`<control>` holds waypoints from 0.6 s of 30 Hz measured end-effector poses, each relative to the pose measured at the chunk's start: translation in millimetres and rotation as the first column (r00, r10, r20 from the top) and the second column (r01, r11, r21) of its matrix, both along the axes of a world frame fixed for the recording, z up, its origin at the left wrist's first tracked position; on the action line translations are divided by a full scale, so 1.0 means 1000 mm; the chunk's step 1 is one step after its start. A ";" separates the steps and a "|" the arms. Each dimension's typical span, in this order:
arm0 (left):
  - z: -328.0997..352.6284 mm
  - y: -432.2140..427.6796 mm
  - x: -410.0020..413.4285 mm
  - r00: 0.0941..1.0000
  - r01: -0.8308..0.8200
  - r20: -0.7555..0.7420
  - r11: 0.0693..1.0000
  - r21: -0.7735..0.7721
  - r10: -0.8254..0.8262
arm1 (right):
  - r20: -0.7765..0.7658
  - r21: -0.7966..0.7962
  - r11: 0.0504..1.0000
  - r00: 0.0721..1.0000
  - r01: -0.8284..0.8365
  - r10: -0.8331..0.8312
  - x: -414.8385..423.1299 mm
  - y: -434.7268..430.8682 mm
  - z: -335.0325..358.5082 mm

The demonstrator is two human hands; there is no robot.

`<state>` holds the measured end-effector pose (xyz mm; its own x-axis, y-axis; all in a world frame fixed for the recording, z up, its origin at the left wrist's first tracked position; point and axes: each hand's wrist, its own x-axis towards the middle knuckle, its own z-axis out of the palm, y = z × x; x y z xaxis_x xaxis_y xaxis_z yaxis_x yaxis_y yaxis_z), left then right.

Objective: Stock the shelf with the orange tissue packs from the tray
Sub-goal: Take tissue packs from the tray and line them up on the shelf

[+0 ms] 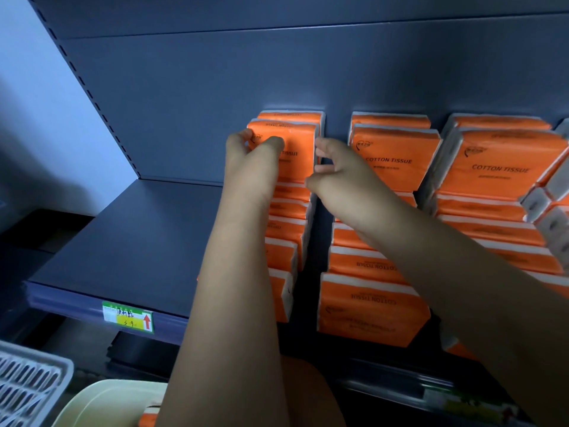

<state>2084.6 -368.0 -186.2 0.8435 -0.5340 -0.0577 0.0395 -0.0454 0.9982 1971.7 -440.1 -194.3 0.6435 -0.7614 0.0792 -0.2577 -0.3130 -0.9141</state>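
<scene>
Closest of all, at the bottom left, there is a white basket (27, 383) with long holes in it. Just beside it is a pale tray (101, 402). A bit of one orange pack (150, 416) shows in the tray, and the left arm hides the rest of it.

Next comes the front edge of the dark shelf (123, 241). A green and yellow price tag (127, 317) with a red arrow is stuck on that edge, toward the left. The left part of the shelf is bare.

Orange tissue packs fill the middle and right part of the shelf in rows that run from the front edge to the back. The left row (286, 241) has packs standing one behind the other. The middle row (369, 272) is just beside it, with a dark gap between them. The right row (498, 211) sits further along. At the far right edge, some more packs (551, 204) lean over and show their white ends.

Both arms reach to the back of the left row. There the left hand (246, 161) grips the top pack (295, 149), with the thumb on its front and the fingers round its left side. The right hand (335, 171) has bent fingers that hold the right side of the same pack. This pack stands up near the back edge, with one more pack behind it.

Farthest away is the plain back wall (215, 87) of the shelf.
</scene>
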 end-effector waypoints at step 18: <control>-0.002 0.005 -0.001 0.956 -0.089 0.291 0.986 0.140 0.044 | 0.013 -0.156 0.987 0.999 0.041 -0.039 -0.010 0.007 0.010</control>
<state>2083.8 -362.9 -188.1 0.8696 -0.4799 0.1162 -0.2385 -0.2024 0.9498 1961.4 -433.0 -184.0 0.6114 -0.7641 0.2058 -0.2639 -0.4421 -0.8572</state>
